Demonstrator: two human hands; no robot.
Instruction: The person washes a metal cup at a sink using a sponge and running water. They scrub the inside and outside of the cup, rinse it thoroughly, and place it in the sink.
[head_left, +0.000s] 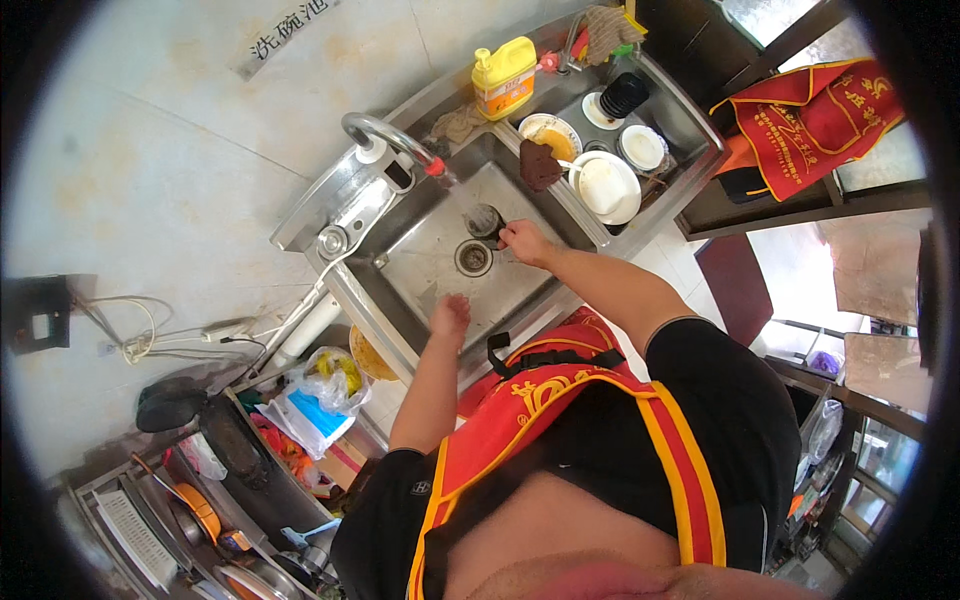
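Note:
My right hand (527, 244) grips the handle of a dark mug (486, 222) over the stainless steel sink basin (412, 262). Water runs from the curved faucet (397, 133) into the mug, which is held near the round drain (474, 258). At the basin's near side is my left hand (451, 319), its fingers loosely bent and no object visible in it.
The second basin (679, 120) holds several bowls, including a white bowl (626, 202), and a black ribbed cylinder (624, 95). A brown cloth (540, 166) hangs over the divider. Behind stands a yellow jug (504, 79). A white cable (352, 251) crosses the sink's left ledge.

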